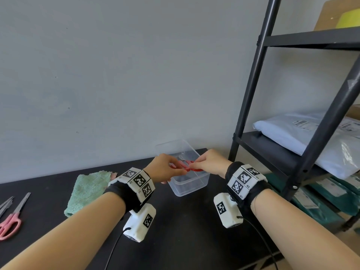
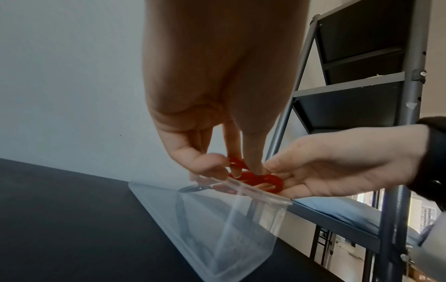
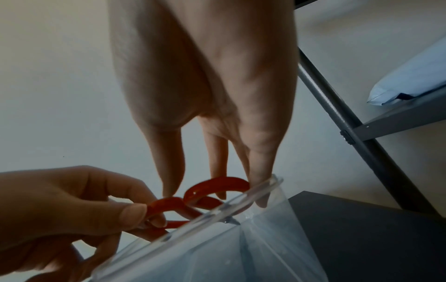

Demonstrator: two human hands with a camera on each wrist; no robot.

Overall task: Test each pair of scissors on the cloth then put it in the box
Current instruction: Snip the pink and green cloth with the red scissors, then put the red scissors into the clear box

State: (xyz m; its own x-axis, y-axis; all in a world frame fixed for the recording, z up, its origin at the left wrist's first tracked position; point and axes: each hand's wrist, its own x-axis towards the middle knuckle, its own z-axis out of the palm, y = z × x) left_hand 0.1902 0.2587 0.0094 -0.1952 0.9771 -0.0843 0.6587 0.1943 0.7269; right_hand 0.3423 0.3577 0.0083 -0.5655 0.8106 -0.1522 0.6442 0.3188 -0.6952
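- The left hand [image 1: 165,168] pinches one loop of the small red-handled scissors [image 1: 187,166] between thumb [image 3: 131,213] and curled fingers, gripping the translucent red plastic from the left side.
- The right hand [image 1: 209,162] pinches the other red loop — in the left wrist view its fingers [image 2: 277,166] close on the handle from the right, with the palm turned up beneath it.
- The scissors hang between the two hands, right over the open mouth of the clear rectangular plastic box [image 1: 196,189]; the short metal blades point away from the person and, seen from the left wrist, dip just below the rim at the near corner.
- From the right wrist view one fingertip of the right hand reaches down past the box rim [image 3: 253,192]; whether it touches the plastic I cannot tell.
- The box stands on the black tabletop [image 1: 185,230], near the grey wall.
- To the left of the box lies a crumpled green terry cloth [image 1: 87,190] — well apart from both hands.
- Further left, at the table's edge, rest long pink-handled scissors [image 1: 11,221] with closed steel blades, and beside them the blades of another pair [image 1: 5,204], mostly cut off by the frame.
- To the right stands a black metal shelving rack [image 1: 292,133] holding white plastic mailing bags [image 1: 303,133].
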